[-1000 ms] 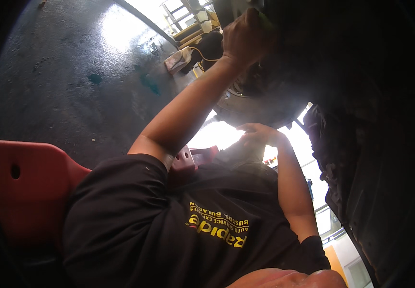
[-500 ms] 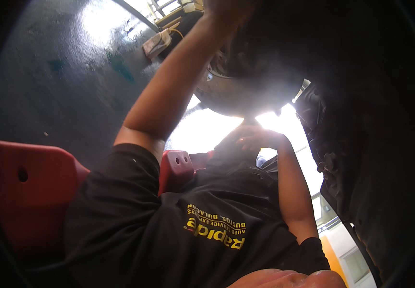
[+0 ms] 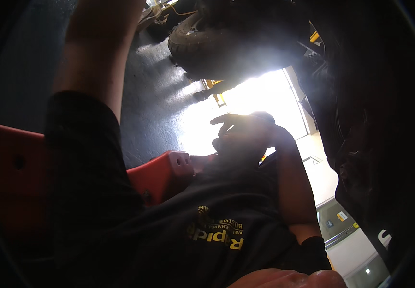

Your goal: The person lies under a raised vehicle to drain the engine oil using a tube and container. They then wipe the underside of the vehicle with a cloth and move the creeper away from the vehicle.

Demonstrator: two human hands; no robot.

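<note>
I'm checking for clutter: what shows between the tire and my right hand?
In the head view, a yellow frame and bright glare show between the tire and your right hand; I can't tell how far back the frame stands.

Yellow printed lettering (image 3: 217, 235) stands upside down across the chest of the near black T-shirt (image 3: 169, 245): one line of large letters and smaller lines, partly lost in folds. Far to the right, a yellow sticker (image 3: 342, 216) on a window pane (image 3: 328, 213) is too small to read.

Short-sleeved shirt (image 3: 169, 240), seemingly black; yellow lettering (image 3: 215, 235)
</note>
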